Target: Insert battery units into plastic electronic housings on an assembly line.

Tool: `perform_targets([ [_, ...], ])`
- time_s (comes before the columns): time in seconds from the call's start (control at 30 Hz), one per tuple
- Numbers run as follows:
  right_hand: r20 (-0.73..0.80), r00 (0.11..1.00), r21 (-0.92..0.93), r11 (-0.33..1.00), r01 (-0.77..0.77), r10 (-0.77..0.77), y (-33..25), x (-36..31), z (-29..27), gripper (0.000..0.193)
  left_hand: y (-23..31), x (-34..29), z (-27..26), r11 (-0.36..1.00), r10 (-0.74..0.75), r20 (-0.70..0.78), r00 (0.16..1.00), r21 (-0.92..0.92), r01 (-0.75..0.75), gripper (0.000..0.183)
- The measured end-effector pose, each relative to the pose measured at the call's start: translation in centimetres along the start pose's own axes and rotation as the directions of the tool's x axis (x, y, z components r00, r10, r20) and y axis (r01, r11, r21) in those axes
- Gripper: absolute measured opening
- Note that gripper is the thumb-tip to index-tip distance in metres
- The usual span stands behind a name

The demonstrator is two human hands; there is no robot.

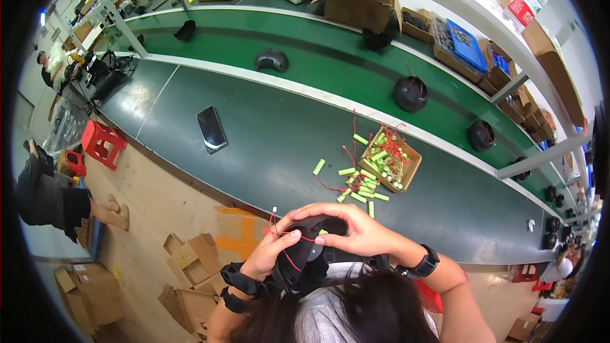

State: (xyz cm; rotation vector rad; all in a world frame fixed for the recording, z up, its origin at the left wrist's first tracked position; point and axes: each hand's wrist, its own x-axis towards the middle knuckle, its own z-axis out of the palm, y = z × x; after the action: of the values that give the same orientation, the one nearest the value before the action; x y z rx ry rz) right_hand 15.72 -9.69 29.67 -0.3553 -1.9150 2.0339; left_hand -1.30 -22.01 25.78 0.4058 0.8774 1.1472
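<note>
Close to my body, just off the table's near edge, a black rounded plastic shell [289, 268] is held between both hands. My left hand [265, 255] grips its left side, thumb by a thin red wire [291, 260]. Round the far and right side curls my right hand [363, 232], its thumb pressing into the opening beside a green battery cell [323, 232] that shows only in part. A small white connector [274, 209] on a wire sticks up past my left fingers. Beyond lie loose green battery cells [365, 185] with red leads, next to a cardboard box [413, 168] full of more.
A black phone [211, 129] lies on the dark table [273, 133]. Behind a metal rail runs a green conveyor belt [216, 38] carrying several black shells [410, 93]. Shelf posts [530, 155] rise at the right. Cardboard boxes [190, 257] and a red stool [101, 143] stand on the floor.
</note>
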Motion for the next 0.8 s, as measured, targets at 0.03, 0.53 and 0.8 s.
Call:
perform_targets([
  [0.03, -0.027, 1.000, -0.033, 0.999, 0.006, -0.007, 0.0, 0.4, 0.4, 0.042, 0.0, 0.0, -0.7, 1.000, -0.007, 0.012, 1.000, 0.011, 0.007, 0.049],
  [0.53, -0.284, 0.957, -0.321, 0.946, -0.035, -0.061, 2.1, 14.9, -14.5, 0.053, 1.6, 7.4, -8.5, 0.932, 0.110, -0.190, 0.976, -0.321, -0.168, 0.066],
  [0.8, -0.409, 0.903, -0.792, 0.541, -0.282, -0.129, 15.4, 38.9, -25.4, 0.073, 4.3, 9.8, -11.2, 0.834, 0.462, -0.719, 0.519, 0.154, -0.530, 0.045],
])
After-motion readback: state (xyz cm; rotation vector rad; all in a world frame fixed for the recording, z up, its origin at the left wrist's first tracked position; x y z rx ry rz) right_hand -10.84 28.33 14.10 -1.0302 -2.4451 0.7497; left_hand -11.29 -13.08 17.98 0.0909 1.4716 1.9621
